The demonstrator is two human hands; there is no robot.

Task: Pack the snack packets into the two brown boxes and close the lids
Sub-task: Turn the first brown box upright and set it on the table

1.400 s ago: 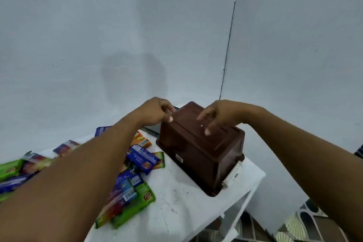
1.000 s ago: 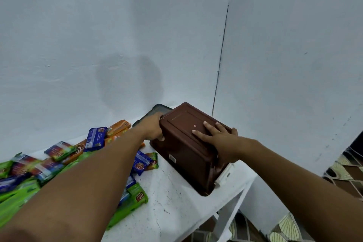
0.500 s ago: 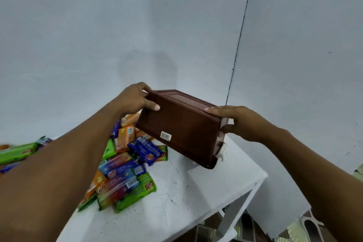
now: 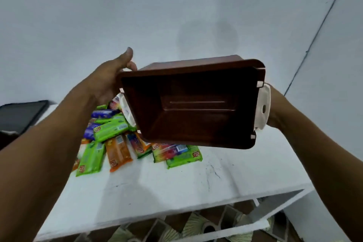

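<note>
I hold a brown plastic box (image 4: 196, 135) in the air above the white table (image 4: 176, 188), tipped so its open mouth faces me; the inside is empty. My left hand (image 4: 106, 82) grips its left end, thumb up. My right hand (image 4: 275, 108) grips the right end, mostly hidden behind a white latch (image 4: 263, 108). A second white latch (image 4: 126, 108) shows at the left end. A pile of snack packets (image 4: 112, 139) in green, orange and blue lies on the table below and left of the box. No lid and no second box are in view.
A dark tablet-like object (image 4: 19, 116) lies at the far left. White walls meet in a corner at the right. The table's front edge runs across the lower frame, with patterned floor tiles (image 4: 196, 226) below it.
The box was upside down on the table with both hands on it. It has been lifted and turned over, so its open mouth now faces me.
</note>
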